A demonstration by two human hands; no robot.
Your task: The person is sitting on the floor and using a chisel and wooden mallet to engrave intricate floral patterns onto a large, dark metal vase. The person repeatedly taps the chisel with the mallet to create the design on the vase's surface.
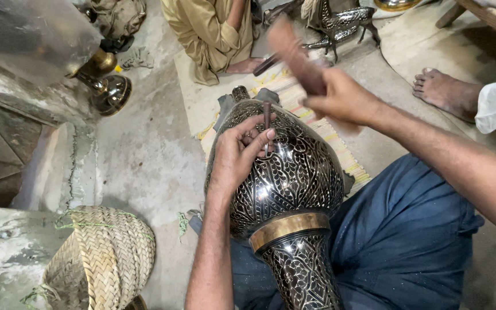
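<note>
A large black metal vase (299,178) with fine engraved leaf patterns and a brass band lies across my lap, its neck toward me. My left hand (239,152) rests on the vase's belly and pinches a thin metal chisel (267,123) upright against the surface. My right hand (340,97) is raised above and behind the chisel, gripping a wooden mallet (294,54) that is blurred by motion.
A woven straw basket (104,252) sits at the lower left. A brass vessel (107,86) stands at the upper left. Another person in tan clothes (208,28) sits ahead; a bare foot (446,92) shows at the right. A striped mat (340,149) lies underneath.
</note>
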